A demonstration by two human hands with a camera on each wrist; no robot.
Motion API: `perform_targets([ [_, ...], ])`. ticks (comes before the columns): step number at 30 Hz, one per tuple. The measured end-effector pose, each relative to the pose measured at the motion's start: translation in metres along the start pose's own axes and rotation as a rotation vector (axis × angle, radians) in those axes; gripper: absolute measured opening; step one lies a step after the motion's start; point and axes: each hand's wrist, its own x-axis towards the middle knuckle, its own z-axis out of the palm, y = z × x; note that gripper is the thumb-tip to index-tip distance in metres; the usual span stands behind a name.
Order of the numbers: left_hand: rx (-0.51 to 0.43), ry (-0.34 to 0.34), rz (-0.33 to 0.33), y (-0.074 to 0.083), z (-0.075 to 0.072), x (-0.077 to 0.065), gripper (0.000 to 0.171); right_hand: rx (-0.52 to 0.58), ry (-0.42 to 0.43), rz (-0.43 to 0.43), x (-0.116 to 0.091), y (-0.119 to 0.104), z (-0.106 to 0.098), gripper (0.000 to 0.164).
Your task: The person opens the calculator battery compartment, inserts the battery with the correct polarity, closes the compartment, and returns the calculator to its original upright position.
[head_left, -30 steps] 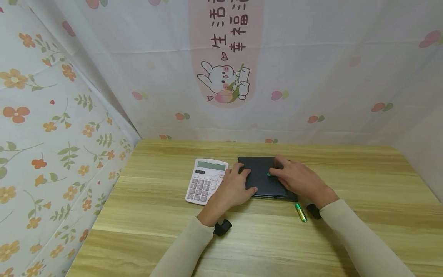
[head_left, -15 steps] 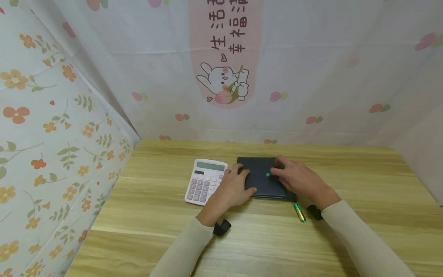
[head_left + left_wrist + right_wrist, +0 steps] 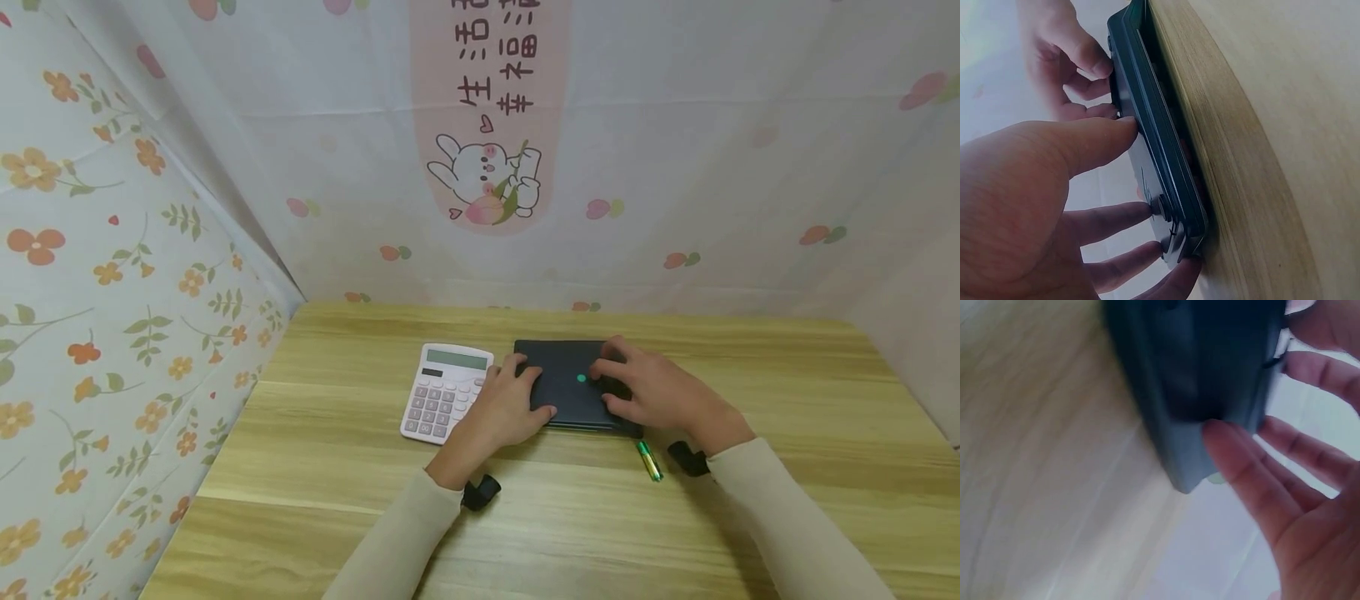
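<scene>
A dark, flat rectangular device [image 3: 558, 392] lies on the table, with a green dot [image 3: 581, 378] on its upper face. It has layered edges and a small round knob or foot near one corner in the left wrist view. My left hand [image 3: 510, 406] holds its left end, thumb on the near part of the top and fingers along the left edge. At the right end, my right hand [image 3: 660, 392] stands over the device with fingers spread and bent. In the right wrist view a finger [image 3: 1235, 450] touches or nearly touches the device's side.
A white calculator [image 3: 447, 392] lies left of the device, partly under the left hand and forearm. A green and gold battery [image 3: 649, 461] lies in front of the device's near right corner. Patterned cloth [image 3: 337, 167] hangs behind the wooden table [image 3: 315, 500].
My right hand has moved away from the green dot, to the right, and its fingers have spread. The dot now shows fully. The left hand stays where it was on the device.
</scene>
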Motion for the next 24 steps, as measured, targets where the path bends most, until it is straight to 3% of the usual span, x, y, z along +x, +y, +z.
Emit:
perform_targets([
  [11, 0.007, 0.015, 0.015, 0.001, -0.001, 0.0, 0.063, 0.053, 0.049, 0.039, -0.001, 0.002, 0.004, 0.023],
  [24, 0.006, 0.014, 0.011, 0.001, -0.001, -0.001, 0.064, 0.139, 0.056, 0.221, -0.002, -0.003, 0.01, 0.044],
])
